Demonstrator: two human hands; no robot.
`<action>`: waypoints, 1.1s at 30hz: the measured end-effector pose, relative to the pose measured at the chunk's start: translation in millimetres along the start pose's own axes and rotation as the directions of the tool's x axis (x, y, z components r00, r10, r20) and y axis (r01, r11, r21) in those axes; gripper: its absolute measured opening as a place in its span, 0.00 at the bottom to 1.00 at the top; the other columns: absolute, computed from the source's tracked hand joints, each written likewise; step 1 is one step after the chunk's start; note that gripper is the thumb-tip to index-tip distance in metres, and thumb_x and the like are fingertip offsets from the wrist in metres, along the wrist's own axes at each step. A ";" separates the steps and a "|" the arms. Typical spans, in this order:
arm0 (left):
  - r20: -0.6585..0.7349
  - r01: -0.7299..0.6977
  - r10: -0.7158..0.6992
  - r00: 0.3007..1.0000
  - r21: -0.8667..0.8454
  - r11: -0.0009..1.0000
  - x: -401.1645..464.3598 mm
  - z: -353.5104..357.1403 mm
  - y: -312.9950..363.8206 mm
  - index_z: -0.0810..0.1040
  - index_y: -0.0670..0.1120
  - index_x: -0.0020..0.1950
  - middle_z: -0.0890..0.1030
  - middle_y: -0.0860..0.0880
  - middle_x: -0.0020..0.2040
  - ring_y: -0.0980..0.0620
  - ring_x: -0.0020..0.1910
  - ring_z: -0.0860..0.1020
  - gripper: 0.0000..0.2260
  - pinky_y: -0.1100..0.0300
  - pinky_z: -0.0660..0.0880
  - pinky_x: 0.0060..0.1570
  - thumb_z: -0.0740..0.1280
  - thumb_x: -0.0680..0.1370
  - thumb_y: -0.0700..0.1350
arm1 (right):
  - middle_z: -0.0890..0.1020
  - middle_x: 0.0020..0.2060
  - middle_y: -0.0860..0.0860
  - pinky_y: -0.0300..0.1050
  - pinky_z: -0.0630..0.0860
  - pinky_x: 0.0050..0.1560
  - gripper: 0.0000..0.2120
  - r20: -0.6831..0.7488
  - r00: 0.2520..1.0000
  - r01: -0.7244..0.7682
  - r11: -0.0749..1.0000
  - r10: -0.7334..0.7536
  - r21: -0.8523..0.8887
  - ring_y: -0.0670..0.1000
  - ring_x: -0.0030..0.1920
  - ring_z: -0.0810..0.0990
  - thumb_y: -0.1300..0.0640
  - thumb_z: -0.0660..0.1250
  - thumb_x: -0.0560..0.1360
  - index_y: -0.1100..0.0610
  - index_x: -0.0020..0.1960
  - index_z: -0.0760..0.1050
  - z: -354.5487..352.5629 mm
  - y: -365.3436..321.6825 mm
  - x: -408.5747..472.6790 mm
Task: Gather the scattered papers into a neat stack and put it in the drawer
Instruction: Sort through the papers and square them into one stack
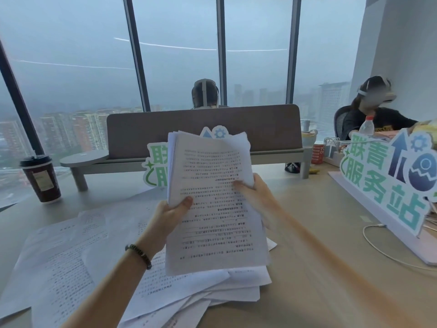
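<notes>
A bundle of printed papers [212,197] is raised upright above the desk, its sheets fanned unevenly at the top. My left hand [171,213] grips its left edge, thumb on the front sheet. My right hand [254,192], blurred by motion, holds the right edge with fingers curled on the front. More loose papers [78,254] lie scattered flat across the desk below and to the left, some overlapping in a rough heap [212,292] under the bundle. No drawer is in view.
A dark lidded coffee cup [40,178] stands at the left on the desk [319,268]. A grey monitor shelf [203,138] spans the back. A green-and-white cut-out sign [387,183] and white cable [378,245] sit at right. Two people wearing headsets sit beyond.
</notes>
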State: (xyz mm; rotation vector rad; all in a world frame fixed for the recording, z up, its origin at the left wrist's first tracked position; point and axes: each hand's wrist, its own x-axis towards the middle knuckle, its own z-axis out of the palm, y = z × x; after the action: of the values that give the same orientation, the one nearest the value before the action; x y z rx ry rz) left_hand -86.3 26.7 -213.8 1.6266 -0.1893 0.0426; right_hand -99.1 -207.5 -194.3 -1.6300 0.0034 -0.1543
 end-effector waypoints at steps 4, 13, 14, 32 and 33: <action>0.049 0.253 -0.251 0.967 -0.031 0.967 4.8 -22.2 -16.3 0.83 0.41 0.53 0.87 0.40 0.48 0.39 0.45 0.86 0.09 0.45 0.83 0.44 0.69 0.80 0.46 | 0.83 0.55 0.49 0.52 0.78 0.58 0.20 0.014 0.993 -0.106 0.954 0.115 -0.279 0.53 0.55 0.82 0.41 0.56 0.82 0.54 0.59 0.75 0.6 10.2 -2.2; 0.013 0.388 -0.397 0.918 0.187 0.902 16.1 -49.4 -67.9 0.83 0.40 0.56 0.86 0.40 0.48 0.37 0.48 0.85 0.15 0.37 0.80 0.53 0.72 0.77 0.51 | 0.77 0.64 0.50 0.41 0.70 0.55 0.21 -0.035 0.986 -0.142 0.710 0.163 -0.690 0.54 0.65 0.76 0.51 0.70 0.78 0.57 0.68 0.72 -15.7 40.8 -4.1; 0.009 0.386 -0.396 0.918 0.200 0.900 16.9 -48.0 -67.2 0.83 0.40 0.55 0.87 0.40 0.48 0.37 0.47 0.85 0.15 0.38 0.80 0.53 0.71 0.77 0.51 | 0.78 0.60 0.48 0.42 0.73 0.57 0.20 -0.040 0.984 -0.157 0.751 0.172 -0.642 0.53 0.63 0.78 0.53 0.72 0.77 0.57 0.66 0.74 -17.7 44.2 -0.5; 0.058 0.390 -0.396 0.917 0.089 0.916 16.7 -24.5 -56.9 0.82 0.39 0.57 0.87 0.40 0.48 0.38 0.46 0.85 0.13 0.47 0.83 0.42 0.69 0.79 0.47 | 0.77 0.45 0.48 0.41 0.69 0.35 0.06 -0.111 0.970 -0.237 0.728 0.217 -0.644 0.47 0.43 0.75 0.57 0.69 0.79 0.55 0.52 0.71 -61.0 53.9 6.6; 0.058 0.390 -0.396 0.916 0.087 0.917 17.6 -22.1 -57.1 0.82 0.40 0.57 0.87 0.40 0.48 0.38 0.47 0.85 0.13 0.46 0.83 0.44 0.69 0.79 0.48 | 0.77 0.44 0.48 0.42 0.69 0.35 0.06 -0.118 0.969 -0.241 0.719 0.218 -0.652 0.48 0.44 0.75 0.57 0.69 0.78 0.54 0.51 0.71 -65.3 52.0 6.5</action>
State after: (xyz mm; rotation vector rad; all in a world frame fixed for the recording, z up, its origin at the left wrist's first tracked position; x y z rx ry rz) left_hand -58.5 49.9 -266.2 1.7150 0.0877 -0.3247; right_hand -94.6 -276.4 -241.7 -2.3298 0.3236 0.0237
